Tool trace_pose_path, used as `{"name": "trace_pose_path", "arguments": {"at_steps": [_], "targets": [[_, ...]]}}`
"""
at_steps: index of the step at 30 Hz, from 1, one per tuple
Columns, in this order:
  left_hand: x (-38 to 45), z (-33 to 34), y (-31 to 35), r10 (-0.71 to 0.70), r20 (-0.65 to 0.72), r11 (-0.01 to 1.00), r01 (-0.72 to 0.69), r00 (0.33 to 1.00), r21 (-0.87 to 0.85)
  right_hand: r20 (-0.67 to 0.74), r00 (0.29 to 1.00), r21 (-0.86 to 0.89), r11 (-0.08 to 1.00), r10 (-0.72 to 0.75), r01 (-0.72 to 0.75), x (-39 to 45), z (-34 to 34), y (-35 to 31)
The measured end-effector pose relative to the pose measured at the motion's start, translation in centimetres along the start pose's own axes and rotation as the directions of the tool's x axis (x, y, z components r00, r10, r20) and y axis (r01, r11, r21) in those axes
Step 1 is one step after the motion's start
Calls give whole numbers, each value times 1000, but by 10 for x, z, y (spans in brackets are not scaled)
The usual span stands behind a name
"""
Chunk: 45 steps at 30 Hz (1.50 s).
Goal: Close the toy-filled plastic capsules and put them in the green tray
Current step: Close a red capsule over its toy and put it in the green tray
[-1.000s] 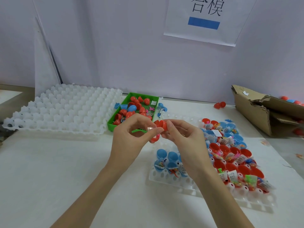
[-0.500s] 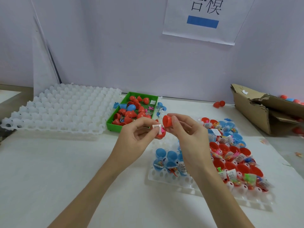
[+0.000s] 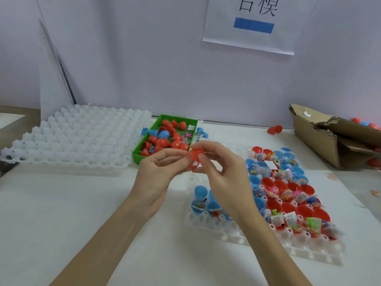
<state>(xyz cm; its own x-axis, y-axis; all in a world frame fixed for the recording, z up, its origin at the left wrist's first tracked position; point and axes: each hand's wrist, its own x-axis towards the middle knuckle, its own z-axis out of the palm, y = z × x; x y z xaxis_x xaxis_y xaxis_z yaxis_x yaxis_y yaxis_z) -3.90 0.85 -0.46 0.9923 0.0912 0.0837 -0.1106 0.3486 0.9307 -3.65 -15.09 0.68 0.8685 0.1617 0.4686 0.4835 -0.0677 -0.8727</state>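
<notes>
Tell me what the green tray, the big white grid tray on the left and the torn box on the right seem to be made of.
Green tray: probably moulded plastic, uniform bright colour, thin straight walls.
White grid tray: looks like soft translucent plastic, milky, with rounded moulded cells.
Torn box: corrugated cardboard, matte brown, ragged bent flaps.

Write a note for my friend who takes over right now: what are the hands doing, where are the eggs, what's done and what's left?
Left hand and right hand both hold one red capsule above the table; a white slip pokes out at the seam, so it looks not fully closed.
Done: a pile of red capsules and one blue sits in the green tray.
Left: many open red and blue halves with toys wait in the white holder tray at the right.
Next, probably: tuck the slip in, press shut, drop it in the green tray.
</notes>
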Motion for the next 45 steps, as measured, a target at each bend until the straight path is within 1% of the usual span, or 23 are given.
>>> {"name": "trace_pose_path", "arguments": {"at_steps": [3, 6, 9, 12, 15, 17, 18, 20, 25, 29, 31, 34, 37, 41, 43, 45], "targets": [[3, -5, 3, 49, -1, 995, -49, 999, 93, 16, 1000, 62, 998, 15, -16, -1, 1, 0], [4, -10, 4, 98, -6, 985, -96, 995, 143, 5, 1000, 25, 1000, 11, -11, -2, 4, 0], [3, -9, 4, 183, 24, 950, -183, 983, 253, -53, 998, 15, 999, 46, -45, -4, 7, 3], [2, -7, 3, 239, 69, 917, -249, 969, 312, -126, 988, 67, 994, 94, -86, -6, 10, 3], [2, -7, 0, 305, 146, 857, -338, 941, 389, -133, 981, 170, 979, 138, -115, -7, 9, 1], [1, -6, -1, 315, 207, 822, -375, 926, 429, -138, 973, 249, 957, 187, -148, -6, 6, -1], [1, -5, -2, 315, 224, 812, -384, 922, 439, -142, 967, 270, 948, 213, -169, -5, 5, -2], [1, -3, -5, 335, 213, 793, -396, 918, 463, -137, 959, 287, 936, 250, -203, -5, 4, -2], [5, -5, -8, 400, 156, 790, -426, 903, 441, -141, 952, 305, 927, 270, -218, -3, 4, -2], [3, -4, -11, 473, 125, 714, -463, 872, 524, -124, 960, 276, 938, 250, -209, -6, 8, -1], [2, -6, -12, 472, 92, 733, -448, 877, 511, -111, 968, 235, 952, 225, -194, -8, 10, -2], [4, -8, -10, 436, 65, 785, -415, 898, 460, -104, 973, 228, 957, 207, -179, -9, 13, -1], [3, -7, -6, 415, 115, 770, -416, 903, 484, -124, 967, 248, 951, 222, -187, -9, 15, 0], [1, -4, -4, 381, 282, 708, -474, 880, 523, -154, 956, 300, 934, 248, -194, -7, 9, 0], [1, -3, -4, 408, 277, 676, -492, 870, 549, -153, 954, 317, 927, 258, -200, -6, 8, 0], [2, -2, -5, 430, 193, 699, -461, 882, 546, -137, 956, 316, 926, 261, -207, -7, 10, -1]]}}
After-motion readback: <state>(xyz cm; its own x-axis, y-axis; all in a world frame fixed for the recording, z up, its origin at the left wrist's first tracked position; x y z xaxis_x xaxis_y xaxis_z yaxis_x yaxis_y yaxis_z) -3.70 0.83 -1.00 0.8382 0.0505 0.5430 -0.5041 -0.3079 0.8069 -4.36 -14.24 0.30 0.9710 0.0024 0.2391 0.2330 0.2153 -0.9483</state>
